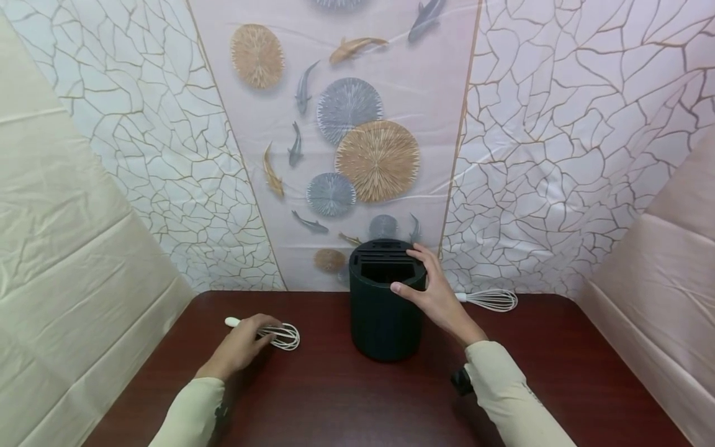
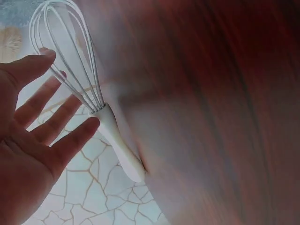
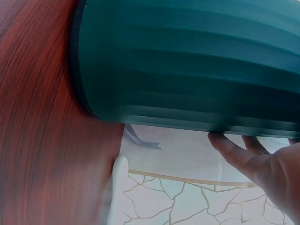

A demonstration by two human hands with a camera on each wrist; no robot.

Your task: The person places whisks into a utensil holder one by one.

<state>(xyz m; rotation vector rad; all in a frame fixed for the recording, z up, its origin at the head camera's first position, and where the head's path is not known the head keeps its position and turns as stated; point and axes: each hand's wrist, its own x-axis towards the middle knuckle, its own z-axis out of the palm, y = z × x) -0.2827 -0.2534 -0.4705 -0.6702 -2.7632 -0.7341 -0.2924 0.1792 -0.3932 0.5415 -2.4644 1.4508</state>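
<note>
A white-handled wire whisk (image 1: pixel 285 337) lies on the left part of the table, its handle pointing left. My left hand (image 1: pixel 240 344) is over it; in the left wrist view the fingers are spread loosely, with fingertips beside the wires and the handle's neck. Near the back middle stands an upright, dark green round utensil holder (image 1: pixel 385 323), with slots and a wide opening in its top. My right hand (image 1: pixel 438 298) holds its upper right side, thumb at the front rim and fingers farther back. The right wrist view shows fingertips against its ribbed wall.
A second whisk (image 1: pixel 494 300) lies at the table's back edge, right of the utensil holder. The dark red-brown table (image 1: pixel 346 397) meets a patterned cloth backdrop (image 1: pixel 519 205) at the back. Pale cloth walls (image 1: pixel 659 298) slope up on both sides.
</note>
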